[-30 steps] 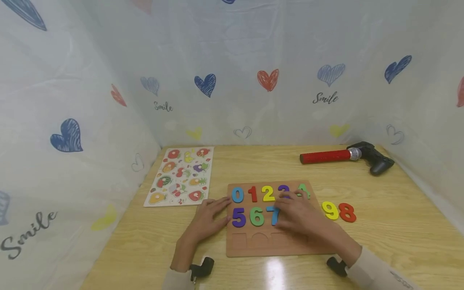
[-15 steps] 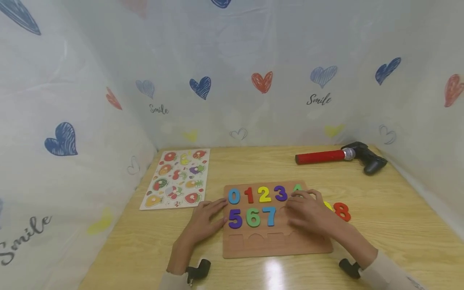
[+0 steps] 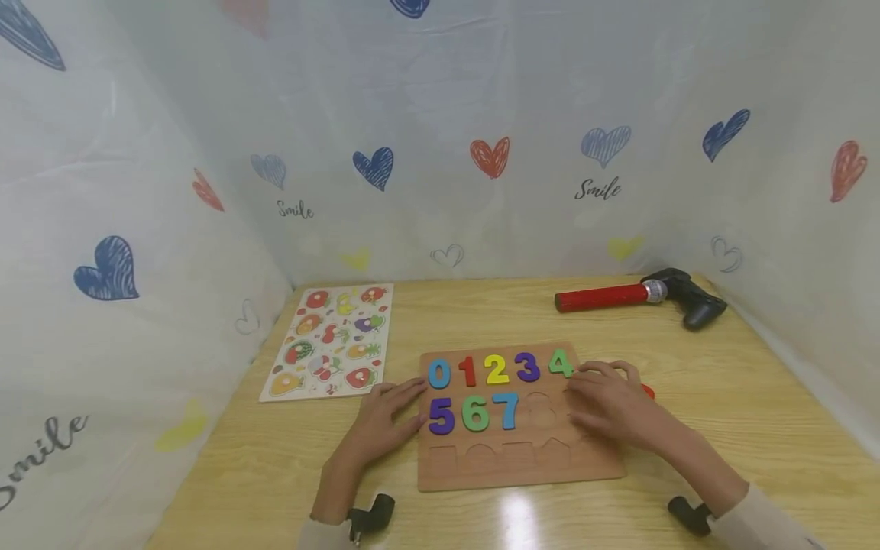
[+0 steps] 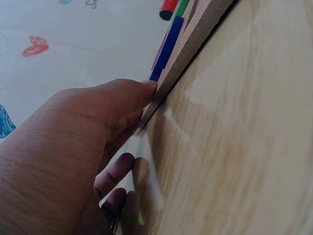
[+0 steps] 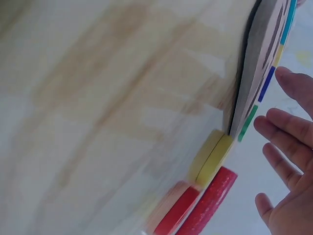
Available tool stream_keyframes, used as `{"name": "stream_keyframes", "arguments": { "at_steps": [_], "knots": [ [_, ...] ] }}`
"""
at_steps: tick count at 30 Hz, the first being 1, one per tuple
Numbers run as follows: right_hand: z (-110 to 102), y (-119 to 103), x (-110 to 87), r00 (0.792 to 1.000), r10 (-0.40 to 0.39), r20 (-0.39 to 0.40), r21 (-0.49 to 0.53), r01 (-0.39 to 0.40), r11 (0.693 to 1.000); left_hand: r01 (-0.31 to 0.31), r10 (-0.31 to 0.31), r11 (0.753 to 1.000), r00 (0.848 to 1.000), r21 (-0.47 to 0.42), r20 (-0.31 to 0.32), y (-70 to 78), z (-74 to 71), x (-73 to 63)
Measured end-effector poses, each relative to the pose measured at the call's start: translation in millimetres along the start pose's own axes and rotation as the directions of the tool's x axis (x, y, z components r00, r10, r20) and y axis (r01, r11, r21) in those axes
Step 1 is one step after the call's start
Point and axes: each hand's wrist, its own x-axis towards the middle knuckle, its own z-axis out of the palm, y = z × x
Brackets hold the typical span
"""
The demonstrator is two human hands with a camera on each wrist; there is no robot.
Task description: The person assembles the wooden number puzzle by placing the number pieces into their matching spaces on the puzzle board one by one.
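A wooden number board (image 3: 454, 477) lies on the table, with pieces from the blue 0 (image 3: 438, 374) to the blue 7 (image 3: 507, 410) seated in two rows. Past the 7 an outlined recess shows bare. My left hand (image 3: 380, 424) rests at the board's left edge, its thumb (image 4: 142, 89) touching that edge near the purple 5 (image 3: 441, 416). My right hand (image 3: 614, 405) hovers by the board's right side, fingers spread and holding nothing. In the right wrist view, a yellow piece (image 5: 213, 159) and a red piece (image 5: 178, 210) lie beyond the board; the hand mostly hides them in the head view.
A white fruit-picture board (image 3: 330, 344) lies at the back left. At the back right are a red tube with a silver end (image 3: 605, 297) and a black game controller (image 3: 690, 299). A printed curtain (image 3: 412, 92) surrounds the table (image 3: 467, 313) at the back and sides.
My right hand has moved right, off the board's middle to its right side, uncovering the 3, the 4 and the recess past the 7. The left hand stays at the edge; the view shifts slightly.
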Motion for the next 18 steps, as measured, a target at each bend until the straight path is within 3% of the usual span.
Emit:
{"name": "stream_keyframes", "arguments": {
  "at_steps": [9,18],
  "knots": [
    [-10.3,11.4,-13.2,0.992,0.11,0.065,0.024,-0.111,0.994,-0.034,0.035,0.999,0.998,0.016,-0.044,-0.5,2.1,-0.5],
    [-17.6,24.3,-26.5,0.987,0.15,0.05,0.021,-0.151,0.988,-0.005,0.005,1.0,1.0,0.015,-0.01,-1.3,2.0,1.0]
  ]
}}
